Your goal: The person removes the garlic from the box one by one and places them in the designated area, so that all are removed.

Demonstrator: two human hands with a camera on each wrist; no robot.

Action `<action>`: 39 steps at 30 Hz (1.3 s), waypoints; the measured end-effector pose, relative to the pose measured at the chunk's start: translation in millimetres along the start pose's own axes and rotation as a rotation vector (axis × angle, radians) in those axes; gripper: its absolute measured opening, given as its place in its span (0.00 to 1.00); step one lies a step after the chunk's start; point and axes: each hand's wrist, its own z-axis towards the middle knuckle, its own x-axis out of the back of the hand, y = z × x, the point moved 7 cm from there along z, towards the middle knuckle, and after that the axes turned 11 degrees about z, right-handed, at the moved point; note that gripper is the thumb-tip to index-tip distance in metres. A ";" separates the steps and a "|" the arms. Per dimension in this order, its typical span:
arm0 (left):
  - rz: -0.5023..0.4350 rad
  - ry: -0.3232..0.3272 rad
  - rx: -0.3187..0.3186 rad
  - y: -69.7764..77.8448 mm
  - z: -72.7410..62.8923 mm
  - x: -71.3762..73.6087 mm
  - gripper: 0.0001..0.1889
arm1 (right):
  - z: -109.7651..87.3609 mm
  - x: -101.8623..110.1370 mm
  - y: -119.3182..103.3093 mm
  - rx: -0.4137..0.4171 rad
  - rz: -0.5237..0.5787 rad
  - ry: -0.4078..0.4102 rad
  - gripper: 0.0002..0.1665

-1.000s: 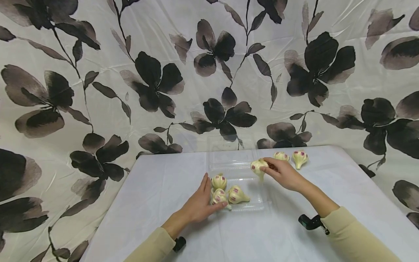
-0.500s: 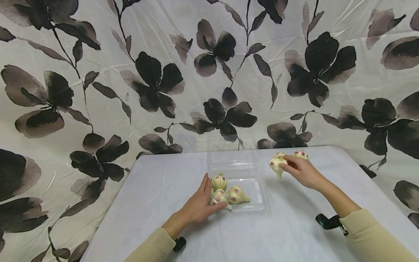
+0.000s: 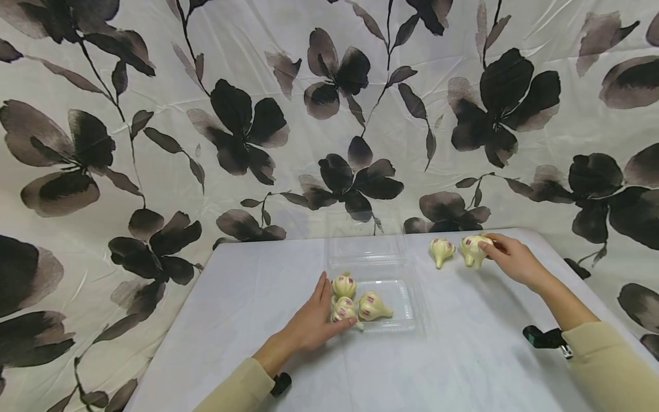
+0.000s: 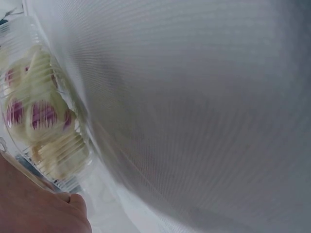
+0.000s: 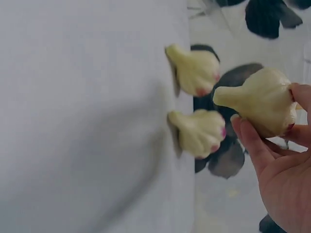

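A cream garlic bulb with purple patches (image 5: pixel 265 104) is pinched between the thumb and fingers of my right hand (image 3: pixel 515 264), above the table at its back right. Two more bulbs lie on the cloth there: one to the left (image 3: pixel 442 252), the other (image 5: pixel 198 133) partly behind the held bulb in the head view. My left hand (image 3: pixel 311 321), fingers straight, rests along the left side of a clear plastic clamshell box (image 3: pixel 404 303), its thumb across the front left corner. Inside the box sit three garlic bulbs (image 3: pixel 374 306), grouped towards its left.
The box's clear lid (image 3: pixel 366 250) stands open behind its base, towards the back edge of the table. White cloth covers the table (image 3: pixel 247 286). A curtain with dark flowers (image 3: pixel 340 74) hangs right behind it.
My right hand has carried the garlic bulb rightwards from above the box to the bulbs at the back right. My left hand stays at the box.
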 end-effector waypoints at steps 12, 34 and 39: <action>-0.005 -0.010 0.005 0.4 -1.9 0.9 0.64 | 10.8 24.0 51.4 -0.153 0.025 0.075 0.45; -0.001 -0.003 0.005 0.1 -0.5 2.3 0.62 | 26.6 33.4 107.4 -0.258 0.054 0.162 0.43; -0.014 -0.001 -0.001 0.7 -1.1 2.2 0.62 | 26.8 30.7 114.3 -0.273 0.109 0.196 0.43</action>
